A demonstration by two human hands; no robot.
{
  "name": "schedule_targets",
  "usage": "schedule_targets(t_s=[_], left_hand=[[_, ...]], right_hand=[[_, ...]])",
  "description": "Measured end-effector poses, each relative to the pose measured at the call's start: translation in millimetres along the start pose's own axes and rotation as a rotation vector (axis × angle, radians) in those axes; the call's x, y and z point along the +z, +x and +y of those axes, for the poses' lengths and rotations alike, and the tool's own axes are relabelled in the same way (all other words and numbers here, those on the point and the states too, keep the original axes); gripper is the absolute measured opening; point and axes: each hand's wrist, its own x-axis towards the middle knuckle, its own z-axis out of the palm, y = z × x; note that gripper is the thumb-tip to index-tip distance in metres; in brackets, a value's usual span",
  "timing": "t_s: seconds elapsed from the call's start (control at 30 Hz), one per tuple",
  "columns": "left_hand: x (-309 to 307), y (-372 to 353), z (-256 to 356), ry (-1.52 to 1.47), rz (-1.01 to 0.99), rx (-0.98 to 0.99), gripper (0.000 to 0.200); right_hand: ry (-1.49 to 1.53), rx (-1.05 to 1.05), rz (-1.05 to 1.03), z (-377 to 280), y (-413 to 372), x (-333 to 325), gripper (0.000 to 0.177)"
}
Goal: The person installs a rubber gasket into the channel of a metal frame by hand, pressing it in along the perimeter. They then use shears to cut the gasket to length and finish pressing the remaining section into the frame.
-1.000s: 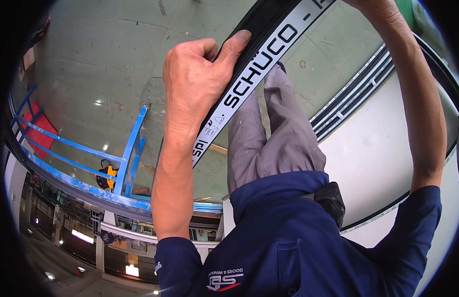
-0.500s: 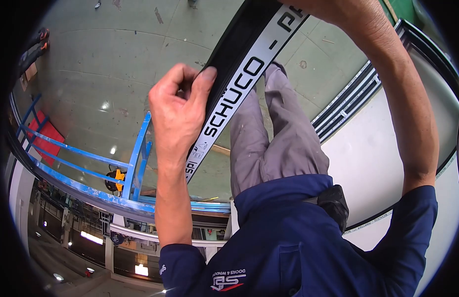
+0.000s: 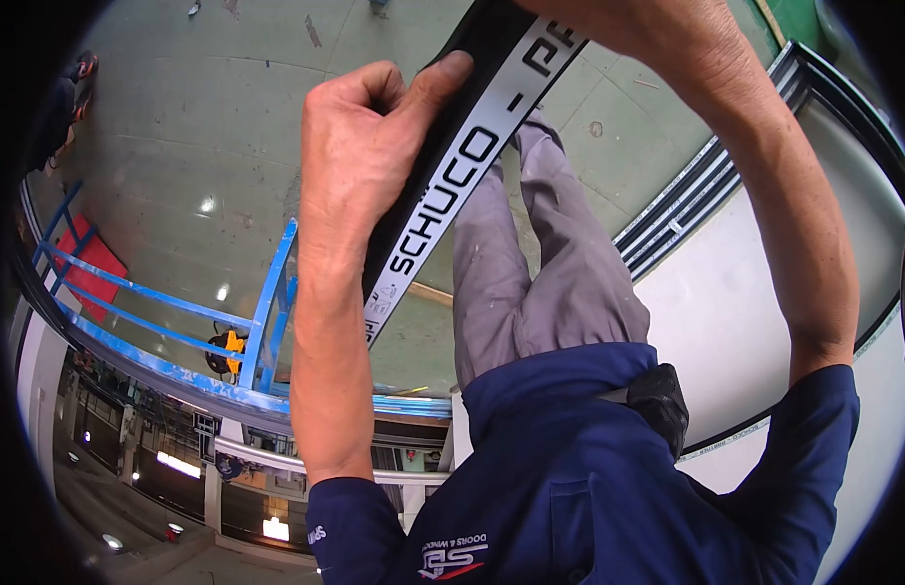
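A long black window-frame profile (image 3: 389,234) slants across the upper middle of the view, above my trousers. White protective tape (image 3: 443,200) printed SCHUCO runs along one face. My left hand (image 3: 374,127) is closed at the profile's left edge, its thumb lying on the black face and its other fingers curled. At the top edge my right hand (image 3: 638,24) reaches across the upper part of the profile and grips it there. Its fingertips are out of the picture. Whether a thin strip is under my left thumb is too dark to tell.
A blue metal rack (image 3: 272,312) stands at left, with a red panel (image 3: 90,268) and a yellow-and-black object (image 3: 226,351) by it. Large framed panels (image 3: 716,322) lie at right. Someone's shoes (image 3: 85,78) show at far left on the green floor (image 3: 228,127).
My left hand has moved up along the profile, its thumb now farther over the black face. The profile and my right hand have shifted slightly left. The person at far left has moved a little.
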Motion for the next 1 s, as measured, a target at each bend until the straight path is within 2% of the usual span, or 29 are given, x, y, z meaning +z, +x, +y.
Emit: schedule_targets(t_s=[0.1,0.13,0.2,0.3,0.43,0.53,0.63,0.67,0.8,0.9,1.0], left_hand=[[-16,-14,-11,0.120,-0.068,0.101,0.043],[-29,-27,-20,0.159,-0.120,0.087,0.028],[-52,-54,-53,0.112,-0.151,0.186,0.018],[-61,-81,-80,0.239,-0.080,0.333,0.011],[-50,-61,-60,0.366,-0.097,0.431,0.010],[-37,-32,-43,0.367,-0.111,0.541,0.011],[-29,-24,-31,0.203,-0.125,0.422,0.016],[-27,-25,-32,0.140,-0.103,0.375,0.026],[-10,-16,-17,0.072,0.004,0.247,0.036],[3,0,2,-0.018,-0.027,0.153,0.037],[7,3,12,-0.054,-0.034,0.137,0.042]], right_hand=[[-0.062,-0.150,0.169,10,-3,13,0.057],[-0.091,-0.161,0.185,3,-3,12,0.058],[-0.078,-0.110,0.120,2,-1,11,0.058],[0.035,0.025,-0.028,9,1,6,0.057],[0.086,-0.058,0.122,14,0,19,0.055],[0.109,-0.007,0.030,13,1,10,0.053],[0.059,0.013,-0.042,3,7,-2,0.051],[0.061,-0.007,-0.013,4,5,2,0.050],[0.113,-0.093,0.149,17,-2,22,0.050],[0.078,-0.085,0.140,17,0,15,0.051],[0.075,-0.053,0.087,12,0,12,0.053]])
